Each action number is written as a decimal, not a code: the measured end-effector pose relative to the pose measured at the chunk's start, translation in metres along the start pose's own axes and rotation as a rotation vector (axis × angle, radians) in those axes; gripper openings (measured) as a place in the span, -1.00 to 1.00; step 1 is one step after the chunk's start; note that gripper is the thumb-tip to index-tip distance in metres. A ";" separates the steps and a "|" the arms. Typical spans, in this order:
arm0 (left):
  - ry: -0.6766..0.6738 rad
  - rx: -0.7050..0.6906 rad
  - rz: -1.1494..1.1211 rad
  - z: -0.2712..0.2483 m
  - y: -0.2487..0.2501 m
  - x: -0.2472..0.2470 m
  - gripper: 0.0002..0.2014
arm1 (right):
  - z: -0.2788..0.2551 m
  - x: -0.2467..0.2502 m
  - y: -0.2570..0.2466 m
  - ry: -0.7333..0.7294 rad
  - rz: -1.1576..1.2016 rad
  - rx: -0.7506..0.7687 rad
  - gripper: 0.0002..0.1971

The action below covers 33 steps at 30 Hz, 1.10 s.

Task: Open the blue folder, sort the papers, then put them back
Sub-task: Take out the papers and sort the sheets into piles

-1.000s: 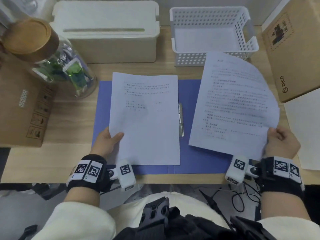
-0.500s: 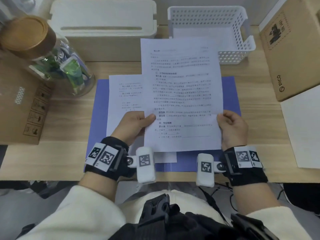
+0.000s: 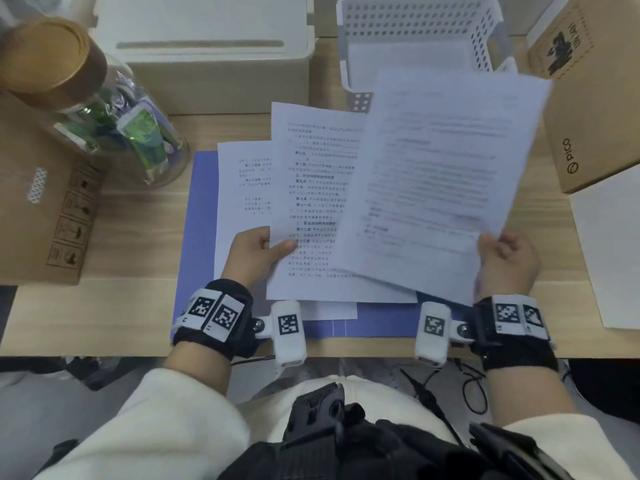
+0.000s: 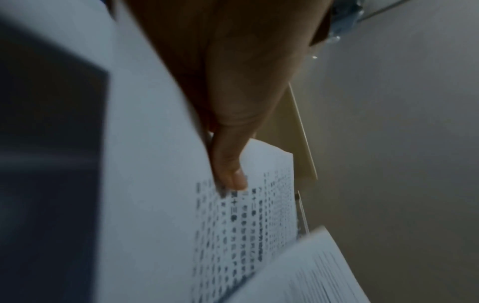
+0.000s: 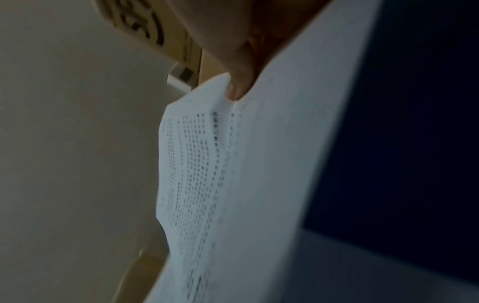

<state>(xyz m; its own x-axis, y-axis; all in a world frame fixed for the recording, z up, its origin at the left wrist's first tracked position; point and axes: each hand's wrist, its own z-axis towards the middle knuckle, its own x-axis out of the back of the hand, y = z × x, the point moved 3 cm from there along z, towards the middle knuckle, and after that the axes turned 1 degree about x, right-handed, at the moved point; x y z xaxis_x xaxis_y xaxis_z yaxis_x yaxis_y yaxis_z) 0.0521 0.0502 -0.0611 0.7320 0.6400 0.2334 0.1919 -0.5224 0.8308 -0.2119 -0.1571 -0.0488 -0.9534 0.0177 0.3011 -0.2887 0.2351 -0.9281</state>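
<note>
Your left hand point(image 3: 258, 252) pinches the lower left edge of one printed sheet point(image 3: 311, 202), thumb on top, and your right hand point(image 3: 507, 263) grips the lower right corner of a second sheet point(image 3: 440, 181), which is tilted and blurred. The right wrist view shows that fingertip pressing a small dent into the paper. Both sheets are lifted above the blue folder point(image 3: 201, 216), which lies open and flat on the wooden desk point(image 3: 138, 306); a third sheet point(image 3: 239, 188) rests on its left half.

You look to be in the sorting step, comparing two pages, with nothing yet put back. Next you will likely need to decide their order, lay one over the other with edges squared, and set them on the folder.

The paper is thin and limp, so it bows where unsupported; hold it lightly to avoid creasing. The folder is smooth, stiff card. Behind it stands a white perforated plastic basket point(image 3: 415, 26).
</note>
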 end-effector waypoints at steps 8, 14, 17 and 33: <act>-0.063 -0.092 -0.185 -0.004 0.006 0.011 -0.82 | 0.015 0.038 -0.010 0.213 0.293 -0.016 -0.84; -0.072 -0.118 -0.281 -0.005 0.007 0.015 -0.59 | 0.014 0.041 -0.021 0.221 0.306 0.018 -0.76; -0.058 -0.130 -0.296 -0.006 0.007 0.017 -0.58 | 0.014 0.042 -0.022 0.217 0.325 0.017 -0.81; -0.170 -0.147 -0.187 -0.028 0.049 -0.038 -0.86 | -0.002 0.010 -0.015 -0.167 0.119 0.025 -0.69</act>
<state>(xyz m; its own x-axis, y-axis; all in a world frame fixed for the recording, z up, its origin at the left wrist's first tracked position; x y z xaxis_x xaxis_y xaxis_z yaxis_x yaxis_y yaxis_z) 0.0154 0.0166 -0.0152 0.7942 0.6076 -0.0080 0.2457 -0.3091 0.9187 -0.2173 -0.1589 -0.0316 -0.9816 -0.1176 0.1502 -0.1730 0.2169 -0.9608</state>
